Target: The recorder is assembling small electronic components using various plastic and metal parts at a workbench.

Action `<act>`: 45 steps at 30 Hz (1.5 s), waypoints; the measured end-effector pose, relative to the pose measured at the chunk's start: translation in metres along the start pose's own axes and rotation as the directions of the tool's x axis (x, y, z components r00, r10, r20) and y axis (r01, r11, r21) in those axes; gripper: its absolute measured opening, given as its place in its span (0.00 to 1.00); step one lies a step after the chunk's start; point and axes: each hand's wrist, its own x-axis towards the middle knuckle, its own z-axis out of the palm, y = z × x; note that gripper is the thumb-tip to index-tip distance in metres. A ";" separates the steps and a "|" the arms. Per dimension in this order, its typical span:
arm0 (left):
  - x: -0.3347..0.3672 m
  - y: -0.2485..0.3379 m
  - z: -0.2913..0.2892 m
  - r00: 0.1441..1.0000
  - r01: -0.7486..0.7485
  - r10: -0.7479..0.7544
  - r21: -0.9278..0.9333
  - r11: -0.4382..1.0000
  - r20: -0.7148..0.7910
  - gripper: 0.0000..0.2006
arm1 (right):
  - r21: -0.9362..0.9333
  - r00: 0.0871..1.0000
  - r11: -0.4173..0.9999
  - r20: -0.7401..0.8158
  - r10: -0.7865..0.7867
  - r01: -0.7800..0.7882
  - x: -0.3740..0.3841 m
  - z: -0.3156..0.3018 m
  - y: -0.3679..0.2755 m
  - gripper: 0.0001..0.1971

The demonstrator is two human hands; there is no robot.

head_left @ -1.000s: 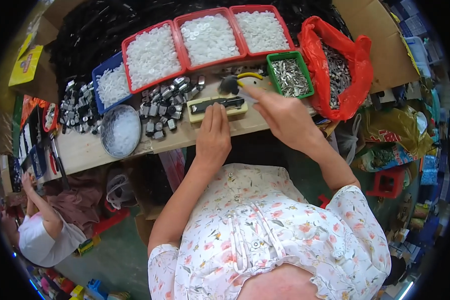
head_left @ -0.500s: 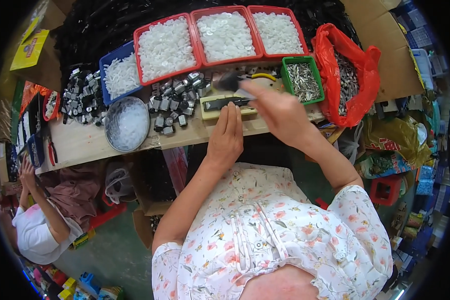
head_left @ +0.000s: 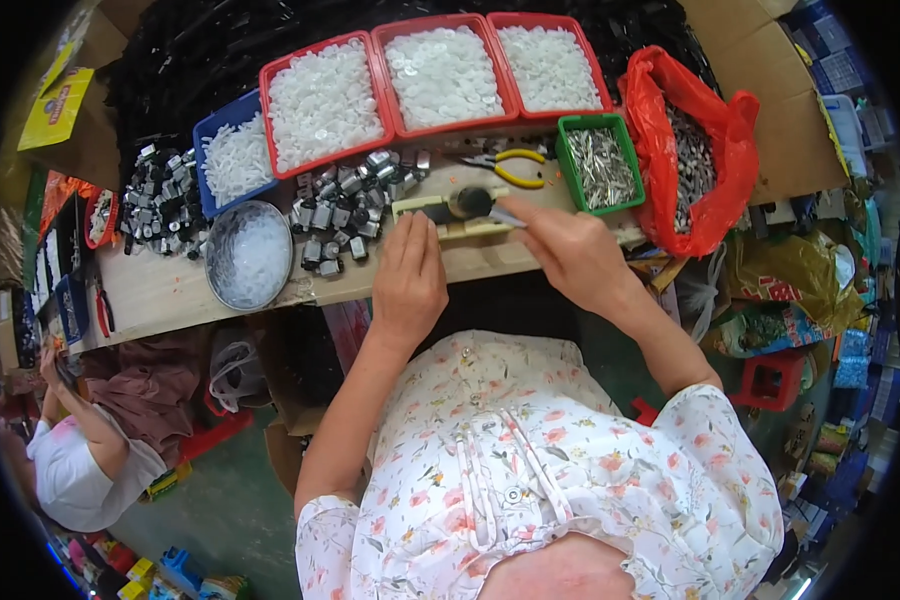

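"How is the right hand [head_left: 575, 255] set?"

"Its grip is closed around the handle of a hammer [head_left: 473, 203], whose dark head sits over a cream block [head_left: 487, 228]. Whether the head touches anything there, I can't tell."

"And the left hand [head_left: 410, 280]?"

"Fingers straight and close together, tips at a dark piece [head_left: 436, 214] lying on that block. I can't make out the thumb, so whether this grip pinches or only rests, I can't say."

"Where is the block?"

"On the counter [head_left: 470, 263], just ahead of the left fingertips."

"Beyond it?"

"To the left, a heap of silver-and-black pieces [head_left: 342, 208], then a round metal bowl [head_left: 222, 260] holding white bits. Behind the block lie yellow-handled pliers [head_left: 520, 182]; right of them, a green tray [head_left: 615, 206] of metal pins, with a red plastic bag [head_left: 715, 220] beside it."

"And farthest back?"

"Three red trays [head_left: 460, 126] of white pieces in a row, a blue tray [head_left: 240, 202] by the leftmost, and a dark mass [head_left: 200, 60] behind."
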 end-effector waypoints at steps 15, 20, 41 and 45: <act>0.028 0.005 0.019 0.995 -0.098 0.097 -0.042 0.994 -0.033 0.16 | -0.086 0.975 0.971 -0.042 0.218 -0.221 -0.024 -0.017 0.022 0.16; 0.026 0.006 0.016 0.993 -0.116 0.114 -0.064 0.991 -0.042 0.15 | 0.049 0.941 0.989 -0.302 0.151 -0.142 -0.017 -0.031 0.001 0.14; 0.072 -0.007 -0.007 0.961 0.051 0.034 -0.295 0.954 0.274 0.21 | -0.572 0.829 0.617 -0.484 0.278 -0.541 -0.094 -0.111 0.252 0.12; 0.098 -0.005 -0.027 0.890 0.449 -0.261 -0.613 0.650 0.375 0.23 | -0.412 0.768 0.705 -0.566 0.298 -0.577 -0.075 -0.115 0.205 0.12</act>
